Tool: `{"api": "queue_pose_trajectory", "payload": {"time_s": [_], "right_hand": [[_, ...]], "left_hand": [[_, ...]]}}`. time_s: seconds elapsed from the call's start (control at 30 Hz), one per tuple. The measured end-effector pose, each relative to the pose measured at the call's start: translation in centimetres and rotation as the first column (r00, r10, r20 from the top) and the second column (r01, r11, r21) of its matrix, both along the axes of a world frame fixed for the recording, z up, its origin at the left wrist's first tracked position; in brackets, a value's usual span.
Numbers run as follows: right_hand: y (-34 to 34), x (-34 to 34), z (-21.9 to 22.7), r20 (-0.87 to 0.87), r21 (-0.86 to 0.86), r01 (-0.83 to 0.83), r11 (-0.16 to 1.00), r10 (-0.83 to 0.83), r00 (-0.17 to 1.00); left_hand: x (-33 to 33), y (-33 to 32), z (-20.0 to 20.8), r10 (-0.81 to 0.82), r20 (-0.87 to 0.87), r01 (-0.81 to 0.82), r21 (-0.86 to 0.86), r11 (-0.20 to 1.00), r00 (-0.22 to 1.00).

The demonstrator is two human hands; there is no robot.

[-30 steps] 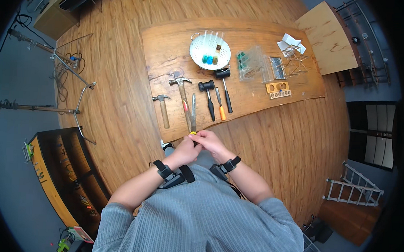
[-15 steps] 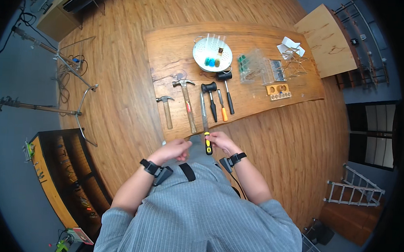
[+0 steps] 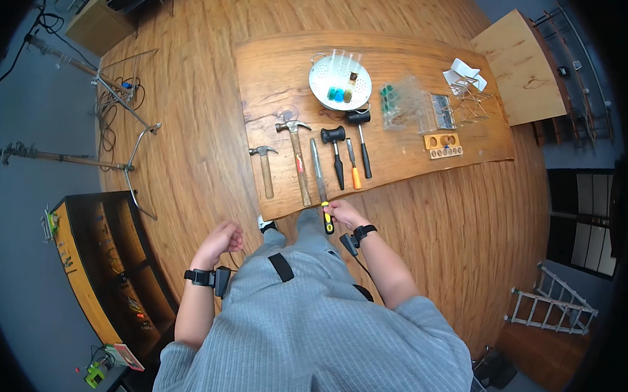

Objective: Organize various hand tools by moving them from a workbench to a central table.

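My right hand (image 3: 342, 213) grips the black and yellow handle of a file (image 3: 318, 169) whose long grey blade lies on the table, pointing away from me. The handle sticks out past the table's near edge. Off to the left, my left hand (image 3: 222, 240) hangs over the floor, its fingers curled and nothing seen in them. Left of the file lie a large claw hammer (image 3: 299, 160) and a smaller claw hammer (image 3: 266, 173). To its right are a black-headed mallet (image 3: 337, 158), an orange-handled chisel (image 3: 354, 171) and another black mallet (image 3: 363, 145).
On the wooden table (image 3: 270, 68), a white colander (image 3: 319, 80) holds clear tubes with coloured ends. Further right are clear plastic pieces (image 3: 405, 105), a wooden block with holes (image 3: 444, 147) and white paper (image 3: 466, 73). A shelf unit (image 3: 94, 256) stands left, a ladder (image 3: 551, 304) right.
My left hand has moved away from the file, left and slightly down. My right hand stays on the handle, and file and hand now sit a little nearer the table.
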State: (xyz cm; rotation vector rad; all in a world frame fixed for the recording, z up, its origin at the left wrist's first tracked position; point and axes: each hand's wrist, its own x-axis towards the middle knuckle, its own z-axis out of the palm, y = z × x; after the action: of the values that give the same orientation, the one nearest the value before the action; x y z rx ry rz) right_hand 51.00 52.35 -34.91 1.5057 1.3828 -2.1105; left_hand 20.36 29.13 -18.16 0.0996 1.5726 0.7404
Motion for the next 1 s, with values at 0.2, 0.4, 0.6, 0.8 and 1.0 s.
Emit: {"api": "queue_pose_trajectory", "payload": {"time_s": [0.2,0.4,0.6,0.8,1.0], "right_hand": [[0.3,-0.4,-2.2,0.084,-0.015,-0.002,1.0,0.003,0.996],[-0.3,2.1,-11.5,0.112,0.129,0.023,0.991,-0.037,0.993],[-0.6,0.3,-11.9,0.128,0.124,0.104,0.987,-0.119,0.985],[-0.6,-0.4,-9.1,0.14,0.096,0.191,0.977,-0.203,0.969],[-1.2,-0.1,-9.0,0.106,0.177,0.267,0.947,-0.288,0.952]], "left_hand": [[0.5,-1.2,-0.2,0.059,0.005,-0.059,-0.039,0.998,0.998],[1.3,-0.9,0.0,0.063,-0.003,-0.063,-0.061,0.996,0.998],[1.6,-2.5,-0.7,0.11,-0.009,-0.11,-0.091,0.99,0.994],[2.2,-2.7,-0.5,0.148,-0.024,-0.149,-0.098,0.984,0.989],[2.7,-2.5,-0.5,0.161,0.013,-0.16,-0.085,0.983,0.987]]}}
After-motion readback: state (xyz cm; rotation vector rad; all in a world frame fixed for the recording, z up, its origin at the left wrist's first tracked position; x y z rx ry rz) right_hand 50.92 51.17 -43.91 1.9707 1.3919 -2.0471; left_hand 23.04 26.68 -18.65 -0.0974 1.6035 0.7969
